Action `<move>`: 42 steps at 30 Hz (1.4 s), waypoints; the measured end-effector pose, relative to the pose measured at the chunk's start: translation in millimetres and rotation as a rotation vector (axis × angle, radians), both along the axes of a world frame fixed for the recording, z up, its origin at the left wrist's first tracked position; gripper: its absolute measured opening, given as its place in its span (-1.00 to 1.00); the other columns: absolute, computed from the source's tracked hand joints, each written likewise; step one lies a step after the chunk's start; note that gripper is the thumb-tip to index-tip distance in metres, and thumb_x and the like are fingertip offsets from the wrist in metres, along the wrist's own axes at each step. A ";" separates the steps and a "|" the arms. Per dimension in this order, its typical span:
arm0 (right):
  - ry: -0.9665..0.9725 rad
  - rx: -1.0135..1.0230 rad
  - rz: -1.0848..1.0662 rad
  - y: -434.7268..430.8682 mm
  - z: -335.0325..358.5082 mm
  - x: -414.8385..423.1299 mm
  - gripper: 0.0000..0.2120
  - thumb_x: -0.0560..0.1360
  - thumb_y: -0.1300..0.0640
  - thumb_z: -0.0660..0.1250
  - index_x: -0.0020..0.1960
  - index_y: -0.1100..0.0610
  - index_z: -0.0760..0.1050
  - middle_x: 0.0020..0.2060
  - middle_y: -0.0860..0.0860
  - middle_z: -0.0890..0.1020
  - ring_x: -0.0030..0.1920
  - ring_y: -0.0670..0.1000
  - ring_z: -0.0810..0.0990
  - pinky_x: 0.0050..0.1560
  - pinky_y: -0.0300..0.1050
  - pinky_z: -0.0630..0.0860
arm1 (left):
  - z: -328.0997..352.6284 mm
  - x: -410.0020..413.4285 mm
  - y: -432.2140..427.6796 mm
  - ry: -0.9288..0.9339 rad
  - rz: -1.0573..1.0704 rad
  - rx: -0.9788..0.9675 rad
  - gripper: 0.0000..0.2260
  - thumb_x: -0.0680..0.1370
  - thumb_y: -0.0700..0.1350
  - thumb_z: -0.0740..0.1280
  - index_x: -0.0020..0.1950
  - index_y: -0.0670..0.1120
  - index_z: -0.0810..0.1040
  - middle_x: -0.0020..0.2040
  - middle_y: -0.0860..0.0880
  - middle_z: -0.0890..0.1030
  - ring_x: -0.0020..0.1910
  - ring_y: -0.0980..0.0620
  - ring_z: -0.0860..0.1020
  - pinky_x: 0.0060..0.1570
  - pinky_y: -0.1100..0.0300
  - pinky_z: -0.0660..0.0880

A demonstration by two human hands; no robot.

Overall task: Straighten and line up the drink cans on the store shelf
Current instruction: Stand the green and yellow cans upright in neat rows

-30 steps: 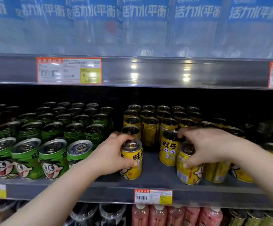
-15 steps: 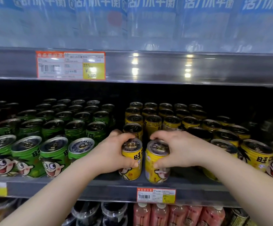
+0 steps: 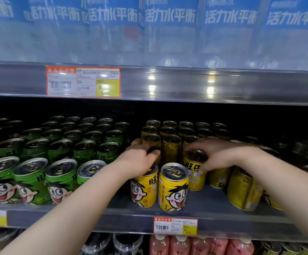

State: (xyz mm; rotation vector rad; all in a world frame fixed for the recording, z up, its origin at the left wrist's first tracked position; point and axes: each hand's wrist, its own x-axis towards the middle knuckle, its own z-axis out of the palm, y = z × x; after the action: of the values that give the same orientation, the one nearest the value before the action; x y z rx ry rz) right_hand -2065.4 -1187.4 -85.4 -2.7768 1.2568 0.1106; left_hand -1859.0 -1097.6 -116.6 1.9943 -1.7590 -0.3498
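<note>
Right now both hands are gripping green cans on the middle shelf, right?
Not green: the head view shows the left hand and the right hand gripping yellow cans on the middle shelf; the green cans stand further left.

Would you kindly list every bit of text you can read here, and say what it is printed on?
"活力水平衡": on the blue bottle labels, top shelf.
"旺仔": on the yellow can gripped by the right hand.
"MILK": lower on that same can, partly cut off.
Print on the price tags: too blurred to read.
</note>
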 end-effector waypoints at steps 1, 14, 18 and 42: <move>-0.029 -0.013 -0.002 -2.3 -2.9 2.0 -0.23 0.33 -0.09 0.47 0.44 -0.16 0.18 0.44 -0.07 0.28 0.39 0.00 0.30 0.29 -0.19 0.31 | -1.8 -0.4 -3.0 0.013 -0.001 0.010 -0.59 0.60 0.08 0.11 0.45 0.07 0.25 0.48 -0.09 0.16 0.43 -0.11 0.24 0.36 0.14 0.22; -0.215 -0.043 -0.027 -12.0 -16.9 27.3 -0.37 0.35 -0.03 0.46 0.36 -0.07 0.31 0.36 -0.01 0.37 0.30 0.02 0.39 0.15 -0.21 0.36 | -7.1 -0.5 -7.0 0.042 -0.012 0.026 -0.63 0.61 -0.03 0.13 0.42 -0.02 0.34 0.44 -0.06 0.27 0.40 -0.04 0.28 0.38 0.15 0.22; -0.283 0.023 0.013 -9.6 -20.6 29.5 -0.44 0.38 0.01 0.45 0.33 -0.09 0.35 0.34 -0.03 0.40 0.29 -0.01 0.40 0.14 -0.22 0.36 | -4.0 -1.0 -5.3 0.037 -0.048 0.034 -0.63 0.62 -0.05 0.12 0.43 -0.03 0.32 0.45 -0.06 0.26 0.42 -0.02 0.25 0.34 0.23 0.17; -0.154 -0.042 -0.127 -11.6 -8.9 -4.3 -0.33 0.32 -0.06 0.49 0.36 -0.03 0.31 0.36 0.04 0.37 0.33 0.07 0.36 0.20 -0.17 0.33 | -10.7 0.5 -1.5 0.035 -0.012 -0.006 -0.61 0.61 0.04 0.12 0.43 0.00 0.32 0.44 -0.05 0.24 0.40 -0.05 0.28 0.35 0.17 0.21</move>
State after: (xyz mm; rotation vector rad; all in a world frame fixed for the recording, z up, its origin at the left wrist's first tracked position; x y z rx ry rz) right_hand -2069.7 -1199.1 -94.3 -2.6708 1.4056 -0.1372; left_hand -1858.5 -1099.1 -127.3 1.9633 -1.7489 -0.3806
